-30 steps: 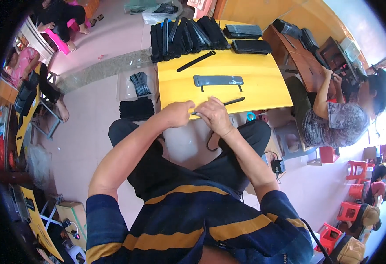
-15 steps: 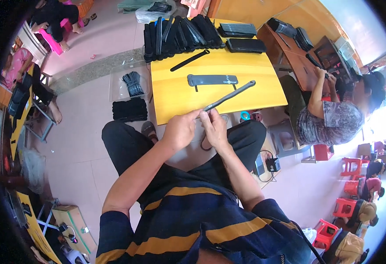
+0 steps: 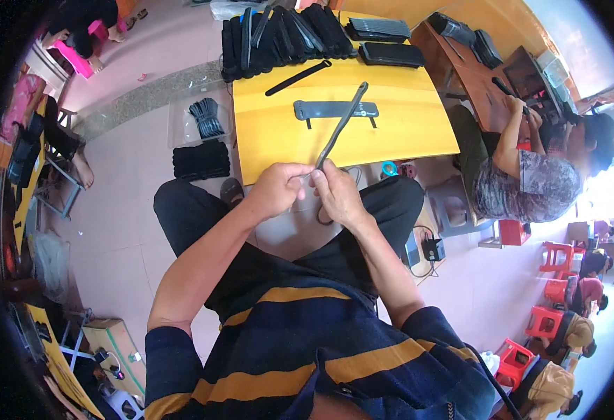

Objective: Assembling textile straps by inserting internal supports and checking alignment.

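A long, narrow dark grey strap is pinched at its near end between the fingers of both my hands, over the gap between my knees. My left hand grips the tip from the left, and my right hand has its thumb against the strap from the right. The strap's free end points away, above the yellow table. Beyond it a wider dark grey band with pale markings lies flat, partly crossed by the strap in view. Farther left a black strap lies slanted.
Black straps are heaped at the table's far edge, beside stacked straps. Left of the table are a clear bin with bundled cords and a black stack. A person works at a brown bench on the right.
The strap's free end has swung left and away, so it stands steeper across the wider band. Both hands have stayed together at its near end.
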A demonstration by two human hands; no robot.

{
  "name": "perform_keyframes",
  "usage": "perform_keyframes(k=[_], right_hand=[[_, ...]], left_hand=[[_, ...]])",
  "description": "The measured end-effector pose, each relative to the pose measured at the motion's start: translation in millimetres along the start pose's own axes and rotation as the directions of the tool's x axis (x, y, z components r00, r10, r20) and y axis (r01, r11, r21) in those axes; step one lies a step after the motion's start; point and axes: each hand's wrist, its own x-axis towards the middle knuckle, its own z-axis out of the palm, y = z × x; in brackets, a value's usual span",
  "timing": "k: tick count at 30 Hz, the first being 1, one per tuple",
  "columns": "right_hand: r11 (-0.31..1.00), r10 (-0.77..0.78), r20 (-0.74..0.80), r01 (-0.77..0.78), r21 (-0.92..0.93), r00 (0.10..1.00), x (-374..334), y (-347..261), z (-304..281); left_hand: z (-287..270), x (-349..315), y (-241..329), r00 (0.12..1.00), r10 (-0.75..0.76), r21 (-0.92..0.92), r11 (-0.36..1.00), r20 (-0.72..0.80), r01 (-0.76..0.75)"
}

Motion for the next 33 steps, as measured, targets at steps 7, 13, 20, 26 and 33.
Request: perform_keyframes(k=[7, 13, 20, 26, 33], right_hand=[[0.976, -0.035, 0.036, 0.041, -0.215, 0.999, 2, 5, 2], [0.985, -0.009, -0.041, 0.002, -0.171, 0.999, 1, 7, 10], [0.932, 0.208, -0.006, -0.196, 0.306, 0.978, -2, 18, 12], [0.615, 0.295, 0.206, -0.351, 0.706, 0.933, -4, 11, -1], [0.645, 0.277, 0.290, -0.402, 0.650, 0.916, -8, 8, -4]], left_hand=[[-7, 10, -15, 0.996, -0.003, -0.004, 1.000, 0.085, 0.004], [-8, 12, -14, 0.995, 0.049, 0.071, 0.996, 0.081, -0.055], [4, 3, -1, 0.960, 0.281, 0.480, 0.842, -0.003, -0.245], [3, 5, 6, 0.912, 0.410, 0.521, 0.776, 0.009, -0.354], [-7, 10, 17, 0.844, 0.505, 0.650, 0.584, 0.179, -0.487]])
